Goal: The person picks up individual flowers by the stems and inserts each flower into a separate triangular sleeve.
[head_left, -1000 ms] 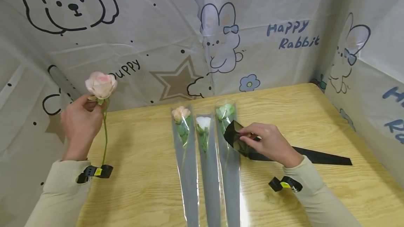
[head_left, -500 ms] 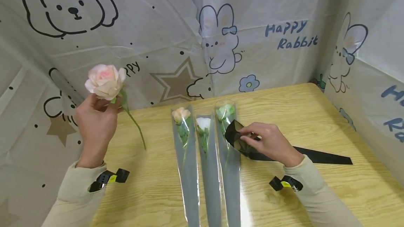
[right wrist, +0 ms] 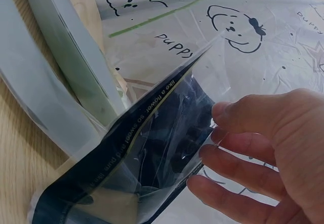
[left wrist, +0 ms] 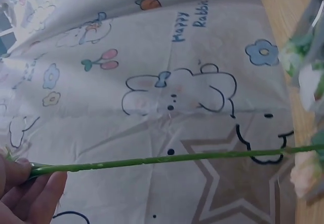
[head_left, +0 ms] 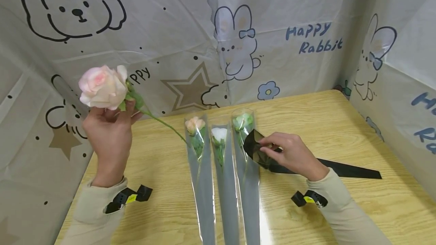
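My left hand (head_left: 109, 141) pinches a pale pink artificial rose (head_left: 102, 88) just under its bloom, above the table's left side. In the head view its thin green stem slants down to the right, ending near the leftmost wrapped flower; the left wrist view shows the bare stem (left wrist: 167, 158) stretching from my fingers. With thumb and fingertips, my right hand (head_left: 294, 156) pinches the mouth edge of a black flower sleeve (head_left: 347, 168), which lies pointing right. Its opening gapes toward the left, and the right wrist view shows a clear panel and a printed dark border (right wrist: 131, 125).
Three flowers in clear-fronted grey sleeves lie side by side mid-table: a peach one (head_left: 195, 125), a white one (head_left: 219, 133) and a green-white one (head_left: 243, 121). The black sleeve's mouth overlaps the rightmost. A printed cloth (head_left: 184, 18) hangs behind the wooden table (head_left: 306, 120).
My left hand has moved right and nearer, tilting the rose so its stem swings from hanging down to slanting right. My right hand and the black sleeve have stayed nearly still.
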`<state>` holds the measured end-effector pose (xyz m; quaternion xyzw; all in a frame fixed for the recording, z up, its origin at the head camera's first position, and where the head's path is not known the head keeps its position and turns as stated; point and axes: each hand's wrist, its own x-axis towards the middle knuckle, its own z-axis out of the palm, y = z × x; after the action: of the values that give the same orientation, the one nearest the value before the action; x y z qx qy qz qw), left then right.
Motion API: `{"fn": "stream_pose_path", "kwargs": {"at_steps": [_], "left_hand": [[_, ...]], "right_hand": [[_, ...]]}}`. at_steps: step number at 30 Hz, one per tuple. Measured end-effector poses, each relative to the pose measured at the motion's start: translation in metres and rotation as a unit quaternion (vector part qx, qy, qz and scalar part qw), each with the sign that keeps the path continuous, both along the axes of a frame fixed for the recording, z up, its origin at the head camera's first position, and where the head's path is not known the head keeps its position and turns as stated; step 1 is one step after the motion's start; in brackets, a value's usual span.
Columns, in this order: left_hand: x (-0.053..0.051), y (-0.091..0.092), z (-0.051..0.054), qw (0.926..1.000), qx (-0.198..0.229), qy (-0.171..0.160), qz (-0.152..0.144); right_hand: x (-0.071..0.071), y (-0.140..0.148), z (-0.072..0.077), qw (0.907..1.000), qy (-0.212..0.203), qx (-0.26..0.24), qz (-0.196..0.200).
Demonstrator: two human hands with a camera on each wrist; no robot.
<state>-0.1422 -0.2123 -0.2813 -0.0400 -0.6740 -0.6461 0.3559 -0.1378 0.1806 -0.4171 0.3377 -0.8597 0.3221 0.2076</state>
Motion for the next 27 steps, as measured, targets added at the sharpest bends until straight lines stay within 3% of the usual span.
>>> {"fn": "stream_pose_path", "kwargs": {"at_steps": [3,8,14,19,27], "left_hand": [[0.002,0.006,0.000,0.9993,0.025,0.023,-0.016],[-0.001,0.015,-0.001,0.9922,0.103,0.046,-0.054],[-0.006,0.020,-0.006,0.9834,0.173,0.025,-0.050],[-0.009,0.022,-0.018,0.9667,0.246,0.004,-0.069],[-0.010,0.028,-0.035,0.9507,0.299,0.002,-0.081]], "right_hand": [[0.000,0.000,-0.001,1.0000,0.007,-0.001,-0.002],[-0.001,0.001,-0.003,0.9998,0.018,-0.007,-0.009],[-0.001,0.002,-0.006,0.9993,0.031,-0.013,-0.017],[-0.003,0.001,-0.007,0.9984,0.049,-0.016,-0.024],[-0.004,-0.002,-0.008,0.9990,0.042,-0.009,-0.011]]}}
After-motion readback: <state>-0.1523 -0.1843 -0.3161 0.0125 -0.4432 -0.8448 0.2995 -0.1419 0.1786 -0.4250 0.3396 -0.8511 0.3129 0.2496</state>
